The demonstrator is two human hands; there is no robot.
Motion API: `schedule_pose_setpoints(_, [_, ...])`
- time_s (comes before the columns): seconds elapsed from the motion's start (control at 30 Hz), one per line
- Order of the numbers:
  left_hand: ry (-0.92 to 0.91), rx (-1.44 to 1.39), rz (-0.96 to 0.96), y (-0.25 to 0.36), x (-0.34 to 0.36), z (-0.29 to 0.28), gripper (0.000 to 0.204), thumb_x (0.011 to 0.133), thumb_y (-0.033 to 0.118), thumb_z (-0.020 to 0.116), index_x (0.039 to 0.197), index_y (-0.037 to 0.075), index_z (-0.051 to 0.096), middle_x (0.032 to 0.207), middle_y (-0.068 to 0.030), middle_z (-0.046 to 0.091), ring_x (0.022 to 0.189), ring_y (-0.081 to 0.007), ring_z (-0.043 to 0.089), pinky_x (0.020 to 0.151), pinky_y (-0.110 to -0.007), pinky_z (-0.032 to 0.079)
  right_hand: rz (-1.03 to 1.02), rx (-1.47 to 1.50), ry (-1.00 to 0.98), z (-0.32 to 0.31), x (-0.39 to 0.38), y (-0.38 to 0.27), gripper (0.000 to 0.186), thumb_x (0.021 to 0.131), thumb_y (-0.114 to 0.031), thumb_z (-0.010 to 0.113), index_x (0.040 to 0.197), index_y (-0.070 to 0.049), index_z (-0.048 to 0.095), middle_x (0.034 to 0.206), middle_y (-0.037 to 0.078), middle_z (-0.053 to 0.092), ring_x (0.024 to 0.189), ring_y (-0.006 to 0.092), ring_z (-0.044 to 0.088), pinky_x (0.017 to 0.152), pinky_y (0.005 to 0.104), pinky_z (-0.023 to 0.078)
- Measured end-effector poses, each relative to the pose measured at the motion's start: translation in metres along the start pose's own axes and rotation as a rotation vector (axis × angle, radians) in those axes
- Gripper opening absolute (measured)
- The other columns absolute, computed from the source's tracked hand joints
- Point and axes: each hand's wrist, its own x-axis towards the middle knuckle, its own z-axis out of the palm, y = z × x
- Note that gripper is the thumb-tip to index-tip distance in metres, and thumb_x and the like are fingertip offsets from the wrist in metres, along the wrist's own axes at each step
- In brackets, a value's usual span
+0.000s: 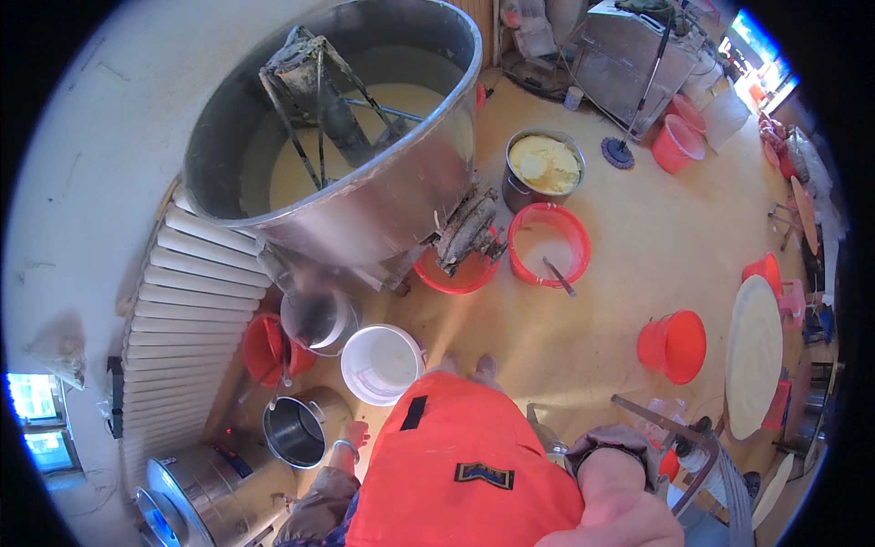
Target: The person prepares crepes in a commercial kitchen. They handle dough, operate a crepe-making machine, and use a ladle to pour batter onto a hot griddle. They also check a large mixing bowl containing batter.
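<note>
My left hand [356, 434] hangs beside my orange-red apron [460, 465], its fingers loosely apart and nothing seen in them. Left of it stands a steel pot [296, 433] with a dark inside, and a white bucket [381, 365] is just ahead. My bare right arm [620, 497] is bent at the lower edge beside the apron; the hand itself is not visible. Ahead on the left, a large steel vat [428, 173] holds pale yellow liquid [396, 105] under a dirty metal frame [319, 100].
A red bucket [550, 244] holds pale liquid and a stick-like handle. Behind it, a pot [544, 164] is full of yellow, lumpy stuff. An orange-red bucket [673, 346] and a round pale board [755, 357] stand right. White radiator ribs [196, 292] line the left wall.
</note>
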Motion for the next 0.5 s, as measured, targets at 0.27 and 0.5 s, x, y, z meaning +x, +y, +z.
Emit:
schedule_pose_setpoints(0.27, [-0.104,0.187,-0.021,0.04,0.09,0.028,0.019,0.082,0.02,0.056,0.09,0.004,0.061,0.085,-0.0077,0.062,0.071,-0.0184,0.064,0.056,-0.033,0.051,0.468,0.856,0.034,-0.004,-0.005,0.054,0.016,0.088,-0.008,0.053,0.09,0.004,0.063,0.084,0.014,0.062,0.074,0.0241,0.061,0.061,0.0358,0.051])
schedule_pose_setpoints(0.5, [-0.22,0.164,0.196,0.158,0.136,0.058,0.019,0.084,0.021,0.059,0.096,0.006,0.06,0.084,-0.0076,0.062,0.071,-0.0195,0.063,0.055,-0.032,0.05,0.678,1.627,0.087,0.045,-0.019,0.128,0.023,0.096,-0.011,0.047,0.099,0.006,0.062,0.091,0.015,0.065,0.08,0.0317,0.063,0.066,0.037,0.052])
